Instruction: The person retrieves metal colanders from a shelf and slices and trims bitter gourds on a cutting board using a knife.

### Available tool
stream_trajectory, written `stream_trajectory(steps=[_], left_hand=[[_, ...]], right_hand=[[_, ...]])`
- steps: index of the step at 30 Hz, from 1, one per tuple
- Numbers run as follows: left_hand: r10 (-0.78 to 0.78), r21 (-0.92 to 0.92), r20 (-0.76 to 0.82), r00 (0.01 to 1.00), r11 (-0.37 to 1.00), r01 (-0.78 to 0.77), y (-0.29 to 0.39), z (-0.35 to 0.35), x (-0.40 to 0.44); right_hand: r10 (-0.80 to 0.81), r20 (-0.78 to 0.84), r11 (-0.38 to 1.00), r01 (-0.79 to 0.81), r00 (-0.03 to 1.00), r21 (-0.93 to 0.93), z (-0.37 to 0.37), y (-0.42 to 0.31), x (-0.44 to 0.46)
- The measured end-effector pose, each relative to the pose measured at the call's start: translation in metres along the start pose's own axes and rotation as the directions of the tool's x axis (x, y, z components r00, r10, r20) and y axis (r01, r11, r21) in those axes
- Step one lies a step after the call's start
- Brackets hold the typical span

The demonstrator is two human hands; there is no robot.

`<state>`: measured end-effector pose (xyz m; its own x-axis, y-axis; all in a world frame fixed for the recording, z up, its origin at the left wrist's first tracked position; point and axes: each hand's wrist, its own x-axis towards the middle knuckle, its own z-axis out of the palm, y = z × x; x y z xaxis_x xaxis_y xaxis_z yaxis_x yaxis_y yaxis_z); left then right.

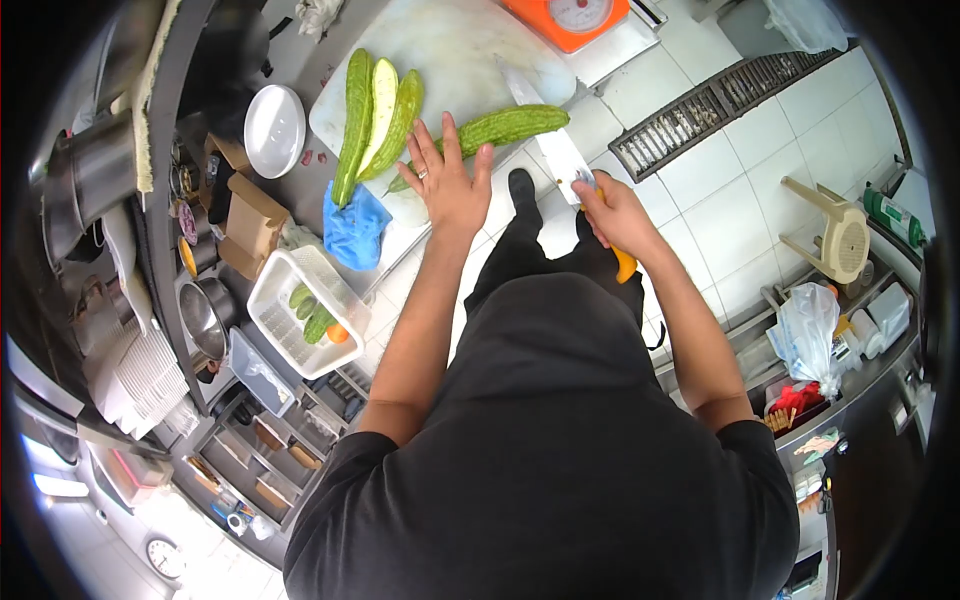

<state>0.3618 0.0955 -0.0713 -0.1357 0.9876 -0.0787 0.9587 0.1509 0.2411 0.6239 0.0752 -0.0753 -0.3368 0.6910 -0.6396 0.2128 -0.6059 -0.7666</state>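
My left hand [452,188] is spread, fingers apart, over the left end of a whole bitter melon [510,124]; whether it presses on it I cannot tell. In my right hand [618,215] is a knife [552,140] with a yellow handle and a wide blade, which passes beneath the melon's right end. Further left on the white cutting board [460,50] lie a long green bitter melon piece [355,120], a piece with its pale cut face up [381,105] and another green piece [400,118].
A blue plastic bag [354,228] lies by the board's left corner. Nearby are a white bowl [274,130] and a white basket [262,300] with green vegetables and an orange item. An orange scale [570,20] stands at the top. A beige stool [840,235] is on the tiled floor.
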Motion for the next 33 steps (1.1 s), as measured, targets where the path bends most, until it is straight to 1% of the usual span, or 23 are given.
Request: stream_trajectory(steps=[1, 4, 7, 10, 11, 14, 17, 20, 24, 25, 28, 29, 30, 31, 32, 33], left_hand=[[0.048, 0.001, -0.047, 0.998, 0.999, -0.048, -0.002, 0.002, -0.004], [0.063, -0.007, -0.028, 0.998, 0.998, -0.063, -0.006, 0.005, -0.002], [0.056, -0.019, -0.053, 0.997, 0.998, -0.057, -0.006, 0.009, 0.001], [0.071, -0.016, -0.067, 0.995, 0.997, -0.072, -0.007, 0.01, 0.002], [0.068, -0.016, -0.071, 0.995, 0.997, -0.069, -0.008, 0.01, 0.002], [0.067, -0.029, -0.079, 0.995, 0.997, -0.07, -0.006, 0.012, 0.002], [0.067, -0.031, -0.085, 0.994, 0.997, -0.07, -0.006, 0.01, 0.003], [0.06, -0.015, -0.076, 0.995, 0.998, -0.061, -0.005, 0.01, 0.001], [0.067, -0.003, -0.062, 0.996, 0.998, -0.068, -0.005, 0.007, 0.003], [0.076, -0.001, -0.059, 0.995, 0.997, -0.076, -0.003, 0.006, 0.004], [0.172, -0.069, -0.063, 0.983, 0.982, -0.176, 0.013, 0.009, 0.023], [0.174, -0.078, -0.085, 0.981, 0.98, -0.18, 0.02, 0.009, 0.032], [0.173, -0.09, -0.104, 0.979, 0.979, -0.183, 0.026, 0.008, 0.041], [0.174, -0.102, -0.124, 0.977, 0.977, -0.187, 0.031, 0.01, 0.048], [0.139, -0.117, -0.128, 0.982, 0.981, -0.154, 0.03, 0.014, 0.052], [0.105, -0.129, -0.132, 0.986, 0.984, -0.122, 0.023, 0.018, 0.057]], right_hand=[[-0.004, -0.001, 1.0, 0.004, 1.0, -0.02, 0.0, -0.001, -0.008], [0.035, 0.008, 0.994, -0.034, 0.999, -0.105, -0.006, -0.003, -0.017], [0.076, 0.024, 0.977, -0.069, 0.997, -0.204, -0.012, -0.016, -0.017], [0.039, 0.035, 0.963, -0.028, 0.999, -0.267, -0.016, -0.017, -0.008], [0.057, 0.039, 0.966, -0.045, 0.998, -0.254, -0.016, -0.02, -0.007], [0.045, 0.076, 0.954, -0.02, 0.996, -0.298, -0.009, -0.034, -0.002], [-0.152, 0.019, 0.926, 0.149, 0.988, -0.346, 0.017, -0.011, 0.018], [-0.219, -0.015, 0.91, 0.198, 0.976, -0.363, 0.042, -0.008, 0.025], [-0.223, -0.067, 0.934, 0.194, 0.972, -0.299, 0.06, 0.003, 0.024], [-0.184, -0.06, 0.968, 0.17, 0.981, -0.183, 0.058, -0.005, 0.019], [0.023, -0.091, 0.994, -0.033, 0.996, -0.108, 0.035, -0.017, 0.02], [-0.027, -0.125, 0.994, 0.013, 0.992, -0.109, 0.023, -0.015, 0.025], [-0.204, -0.188, 0.969, 0.17, 0.961, -0.18, 0.014, 0.001, 0.037], [-0.124, -0.188, 0.985, 0.099, 0.974, -0.141, 0.006, -0.012, 0.033], [-0.047, -0.187, 0.995, 0.029, 0.981, -0.099, -0.002, -0.027, 0.029], [-0.038, -0.186, 0.994, 0.017, 0.982, -0.111, -0.004, -0.029, 0.028]])
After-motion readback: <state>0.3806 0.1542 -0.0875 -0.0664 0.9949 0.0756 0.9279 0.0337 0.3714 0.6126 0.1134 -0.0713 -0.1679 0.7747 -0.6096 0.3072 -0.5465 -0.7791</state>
